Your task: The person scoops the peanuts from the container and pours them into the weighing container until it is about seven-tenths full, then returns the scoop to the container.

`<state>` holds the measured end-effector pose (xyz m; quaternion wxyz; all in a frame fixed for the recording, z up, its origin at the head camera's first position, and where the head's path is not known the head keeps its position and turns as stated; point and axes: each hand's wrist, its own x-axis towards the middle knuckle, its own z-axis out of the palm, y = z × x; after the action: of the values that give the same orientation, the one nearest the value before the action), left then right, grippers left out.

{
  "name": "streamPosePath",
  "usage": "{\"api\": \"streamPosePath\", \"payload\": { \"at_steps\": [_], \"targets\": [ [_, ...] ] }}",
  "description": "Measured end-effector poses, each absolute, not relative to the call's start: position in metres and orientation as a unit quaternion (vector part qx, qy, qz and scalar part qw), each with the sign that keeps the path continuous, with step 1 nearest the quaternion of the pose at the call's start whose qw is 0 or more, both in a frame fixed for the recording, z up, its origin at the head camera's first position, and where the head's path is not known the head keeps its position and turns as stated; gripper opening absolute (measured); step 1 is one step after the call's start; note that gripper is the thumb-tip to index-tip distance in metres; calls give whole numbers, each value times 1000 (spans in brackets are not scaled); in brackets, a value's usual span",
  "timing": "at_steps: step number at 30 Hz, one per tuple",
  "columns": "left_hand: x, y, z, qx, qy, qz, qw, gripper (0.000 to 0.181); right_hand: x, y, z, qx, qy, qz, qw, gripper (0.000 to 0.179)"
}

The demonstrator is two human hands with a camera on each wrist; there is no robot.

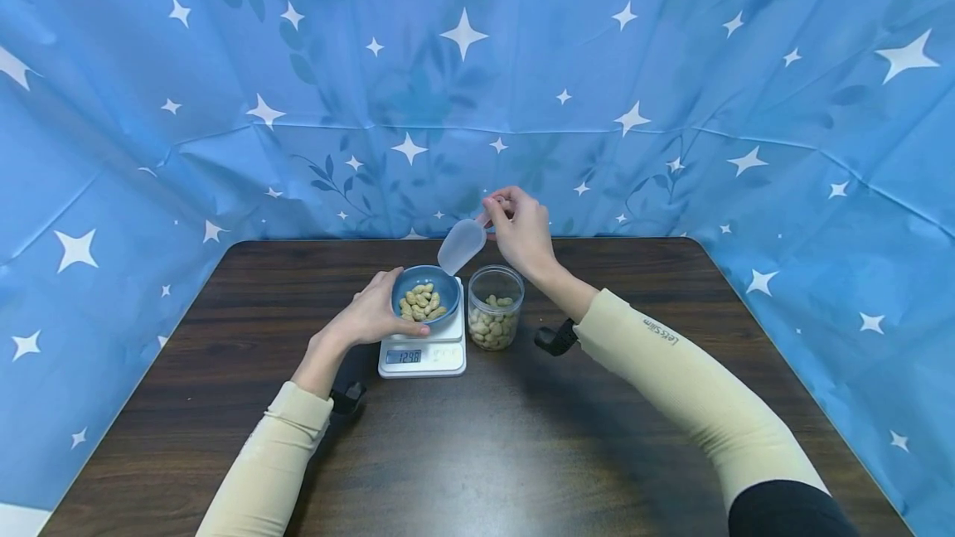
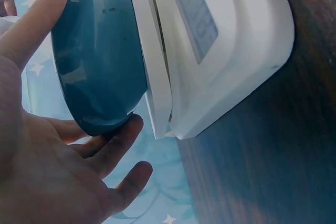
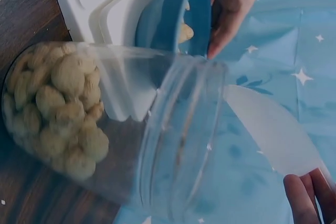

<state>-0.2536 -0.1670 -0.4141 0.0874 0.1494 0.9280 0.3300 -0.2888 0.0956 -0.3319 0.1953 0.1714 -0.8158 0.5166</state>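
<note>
Left hand grips the bowl on the scale; right hand, apart, pinches the scoop, between both hands.

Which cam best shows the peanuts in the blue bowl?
Head: it looks down into the blue bowl, so the peanuts lie in plain sight. Right wrist catches only a few past the rim; left wrist shows the bowl's outer side and no peanuts.

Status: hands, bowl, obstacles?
Left hand grips round blue bowl of peanuts on white scale. Right hand holds translucent plastic scoop. Clear cylindrical jar beside scale; nothing blocking.
</note>
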Motion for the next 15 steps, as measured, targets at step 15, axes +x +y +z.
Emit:
{"api": "streamPosePath", "payload": {
  "at_steps": [15],
  "targets": [
    [-251,-166,-413,148,928,330,93,128,-278,129,-306,261,-811,487,192,17]
  ]
}}
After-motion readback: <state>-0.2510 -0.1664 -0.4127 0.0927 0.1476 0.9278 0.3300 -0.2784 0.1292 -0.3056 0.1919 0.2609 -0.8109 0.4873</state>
